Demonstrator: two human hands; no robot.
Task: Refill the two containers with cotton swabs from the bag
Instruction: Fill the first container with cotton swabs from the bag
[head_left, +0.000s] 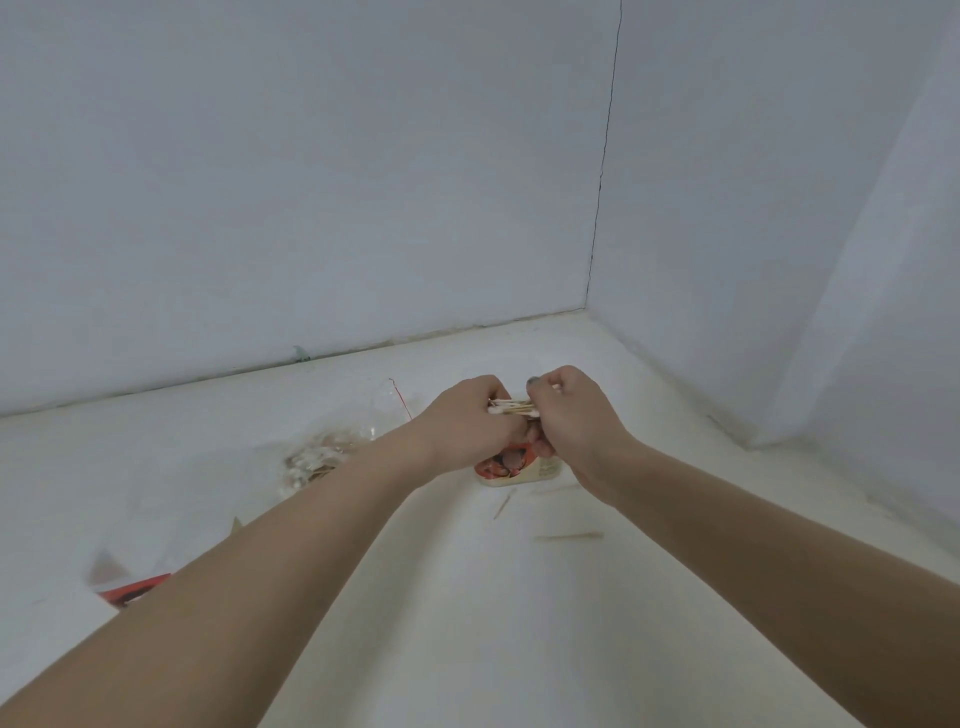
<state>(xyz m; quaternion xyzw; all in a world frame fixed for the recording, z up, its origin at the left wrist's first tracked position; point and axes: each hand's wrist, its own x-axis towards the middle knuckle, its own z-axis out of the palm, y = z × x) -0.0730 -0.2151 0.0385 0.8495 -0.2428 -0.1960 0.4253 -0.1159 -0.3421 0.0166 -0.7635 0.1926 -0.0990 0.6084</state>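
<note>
Two bare hands meet above a white table (467, 597), the left hand (467, 415) and right hand (571, 415) each curled around an end of a small bundle of wooden-stemmed, white-tipped cotton swabs (511, 407) held level between them. Just beneath the hands stands a small cream container with a red-orange label (511, 467), while a crumpled clear plastic bag (322, 457) lies to its left and a few loose thin sticks (569, 536) rest on the table nearby.
</note>
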